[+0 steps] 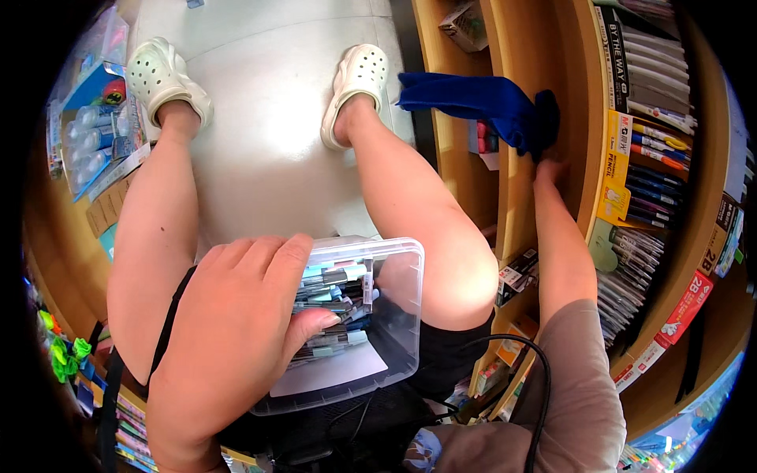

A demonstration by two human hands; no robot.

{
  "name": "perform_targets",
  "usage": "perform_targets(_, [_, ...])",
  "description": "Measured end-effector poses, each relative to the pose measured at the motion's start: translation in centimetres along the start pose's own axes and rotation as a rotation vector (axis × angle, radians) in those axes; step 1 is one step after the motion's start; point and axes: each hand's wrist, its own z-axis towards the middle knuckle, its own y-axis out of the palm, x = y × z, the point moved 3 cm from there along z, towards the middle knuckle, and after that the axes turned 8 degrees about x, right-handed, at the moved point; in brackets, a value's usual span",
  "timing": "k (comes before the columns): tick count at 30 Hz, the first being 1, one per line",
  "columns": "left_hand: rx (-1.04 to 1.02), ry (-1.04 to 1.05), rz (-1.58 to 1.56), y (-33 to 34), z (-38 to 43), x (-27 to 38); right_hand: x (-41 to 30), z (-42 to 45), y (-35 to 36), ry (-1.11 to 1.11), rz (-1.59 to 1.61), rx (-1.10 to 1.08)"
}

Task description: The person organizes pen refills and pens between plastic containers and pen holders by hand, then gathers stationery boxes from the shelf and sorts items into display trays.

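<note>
My left hand (236, 313) grips the near-left side of a clear plastic box (408, 349), its thumb inside over the contents. Many pens (337, 295), mostly capped or clicker types, lie in the box, along with a white paper or card (349, 369). The box rests about at my lap. On the right, my right hand (551, 170) reaches into a wooden shelf, at the lower end of a bunched dark blue cloth (485, 106). Its fingers are mostly hidden by the cloth, which trails left over the shelf's edge.
Wooden shelving (514, 195) stands close on my right, with boxes of pens and mechanical pencils (618, 165) beyond the arm. A clear small box (465, 26) sits in a compartment. Bottles (94, 139) and goods line the left side. A black cable (547, 366) loops by my right arm.
</note>
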Motion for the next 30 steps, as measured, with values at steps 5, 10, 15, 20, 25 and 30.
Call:
perform_targets(5, [0.03,0.009,-0.008,-0.2,0.1,0.1,-0.1,0.1,-0.1,-0.054,0.035,-0.149])
perform_targets(10, [0.061,0.055,0.015,-0.1,-0.4,0.3,0.8,-2.6,-1.7,-0.043,0.048,0.099])
perform_targets(15, [0.122,0.088,0.025,0.7,-0.4,-0.3,-0.5,-8.6,-6.8,0.411,0.44,-0.271])
perform_targets(20, [0.29,0.212,0.323,-1.2,-0.8,1.4,-3.6,-13.5,-13.7,0.56,0.705,-0.478])
perform_targets(25, [0.329,0.084,0.135,-0.9,-0.6,0.5,-4.3,-16.0,-16.4,0.447,0.853,-0.525])
perform_targets(30, [0.272,-0.01,0.044,-0.5,-0.3,0.5,-3.9,-17.1,-17.5,0.41,0.91,-0.545])
